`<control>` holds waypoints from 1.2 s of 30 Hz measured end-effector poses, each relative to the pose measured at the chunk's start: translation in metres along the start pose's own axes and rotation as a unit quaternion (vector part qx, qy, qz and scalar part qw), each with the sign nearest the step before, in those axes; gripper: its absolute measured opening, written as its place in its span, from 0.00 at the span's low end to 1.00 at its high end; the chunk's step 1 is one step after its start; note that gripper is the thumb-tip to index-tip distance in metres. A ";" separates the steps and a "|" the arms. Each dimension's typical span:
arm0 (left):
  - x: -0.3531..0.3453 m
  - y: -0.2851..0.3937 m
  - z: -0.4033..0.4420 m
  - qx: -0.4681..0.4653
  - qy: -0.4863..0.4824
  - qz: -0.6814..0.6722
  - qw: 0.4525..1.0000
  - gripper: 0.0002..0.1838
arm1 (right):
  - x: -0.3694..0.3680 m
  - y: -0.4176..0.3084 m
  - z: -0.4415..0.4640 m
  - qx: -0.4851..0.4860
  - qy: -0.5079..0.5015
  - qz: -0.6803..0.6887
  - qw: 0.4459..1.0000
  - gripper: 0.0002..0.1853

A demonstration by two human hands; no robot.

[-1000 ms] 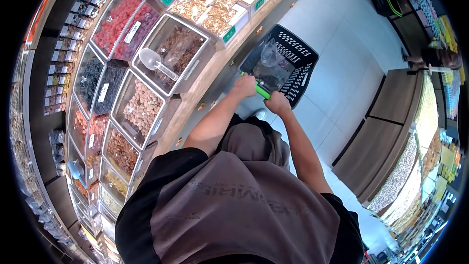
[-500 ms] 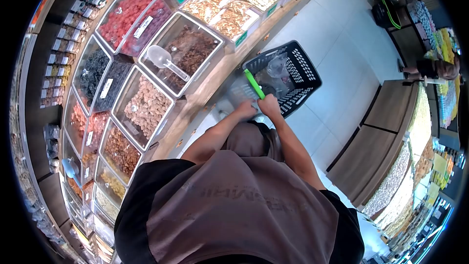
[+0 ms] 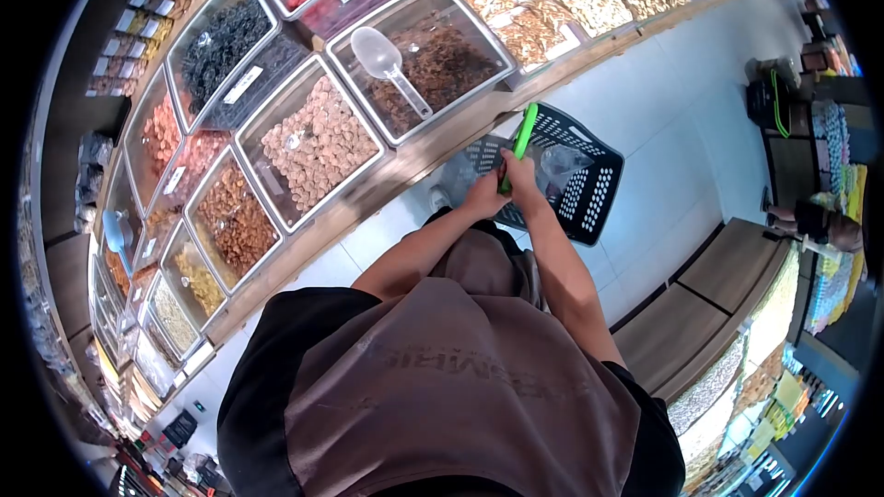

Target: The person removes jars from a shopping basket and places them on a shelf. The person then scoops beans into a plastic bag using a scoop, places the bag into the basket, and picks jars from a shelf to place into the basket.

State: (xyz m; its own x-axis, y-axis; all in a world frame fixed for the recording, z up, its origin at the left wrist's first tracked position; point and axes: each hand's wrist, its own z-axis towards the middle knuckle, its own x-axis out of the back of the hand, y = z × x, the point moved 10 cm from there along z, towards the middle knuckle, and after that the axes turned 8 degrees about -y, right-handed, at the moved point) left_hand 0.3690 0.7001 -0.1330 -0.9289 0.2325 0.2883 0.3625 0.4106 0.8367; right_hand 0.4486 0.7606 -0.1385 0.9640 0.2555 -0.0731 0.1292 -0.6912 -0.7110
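Note:
A black shopping basket [image 3: 603, 186] with perforated walls hangs in front of me by its bright green handle [image 3: 527, 129]. My right hand [image 3: 523, 177] is closed around the near end of that handle. Against its left side, my left hand [image 3: 484, 195] is closed at the same end, with its fingertips partly hidden. Inside the basket lies a crumpled clear plastic bag [image 3: 562, 164]. The basket is close beside the wooden edge of the food counter [image 3: 433, 155].
Lidded clear bins of dried foods line the counter on my left, one with pinkish-beige pieces [image 3: 318, 143]. A clear scoop [image 3: 391, 69] rests on a bin of brown pieces. A brown display cabinet [image 3: 686, 322] stands at right, with pale tiled floor [image 3: 658, 110] between. A person [image 3: 820, 225] appears far right.
The view has turned, so the counter lies more across the front. The handle now tilts the other way, and my left hand has come up against it beside my right.

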 end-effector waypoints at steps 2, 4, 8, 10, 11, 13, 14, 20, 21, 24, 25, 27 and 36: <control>0.018 0.006 -0.002 -0.005 0.029 0.007 1.000 0.26 | -0.008 -0.011 0.005 0.048 -0.011 0.000 0.999 0.14; 0.038 0.012 -0.004 -0.009 0.054 0.014 0.998 0.24 | -0.017 -0.023 0.002 0.077 -0.017 -0.040 0.996 0.12; 0.064 0.017 -0.003 -0.013 0.080 0.058 0.995 0.13 | -0.028 -0.033 0.004 0.114 -0.027 -0.122 0.986 0.12; 0.076 0.017 0.003 -0.029 0.123 0.071 0.989 0.10 | -0.029 -0.039 0.013 0.121 -0.017 -0.144 0.982 0.13; 0.080 0.018 0.007 -0.047 0.129 0.082 0.987 0.09 | -0.028 -0.042 0.016 0.128 -0.010 -0.163 0.978 0.15; 0.094 0.026 0.011 -0.040 0.120 0.093 0.988 0.09 | -0.031 -0.049 0.014 0.115 0.000 -0.192 0.975 0.17; 0.101 0.033 0.009 -0.034 0.115 0.111 0.986 0.08 | -0.033 -0.049 0.017 0.112 -0.001 -0.196 0.974 0.17; 0.121 0.034 0.022 -0.018 0.134 0.153 0.979 0.07 | -0.042 -0.047 0.048 0.073 -0.038 -0.079 0.993 0.16; 0.123 0.034 0.022 -0.007 0.142 0.171 0.975 0.07 | -0.041 -0.052 0.043 0.051 -0.018 -0.076 0.996 0.16; 0.127 0.031 0.018 0.024 0.176 0.139 0.974 0.08 | -0.041 -0.050 0.054 0.038 -0.020 -0.077 0.996 0.17; 0.125 0.030 0.015 0.027 0.183 0.137 0.973 0.08 | -0.041 -0.050 0.052 0.039 -0.028 -0.080 0.996 0.17; 0.119 0.012 0.004 0.088 0.180 0.087 0.976 0.12 | -0.037 -0.055 0.045 0.073 -0.007 -0.120 0.990 0.21; -0.050 -0.092 -0.055 -0.096 -0.013 0.242 0.966 0.21 | -0.133 0.053 -0.067 0.210 -0.339 -0.433 0.808 0.24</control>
State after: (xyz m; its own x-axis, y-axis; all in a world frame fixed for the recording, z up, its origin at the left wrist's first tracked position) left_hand 0.3776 0.6028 -0.1987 -0.6519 0.3789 0.6569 0.7298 0.0780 0.6792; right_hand 0.3430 0.6442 -0.1197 0.1869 0.9307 0.3144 0.4612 0.1995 -0.8646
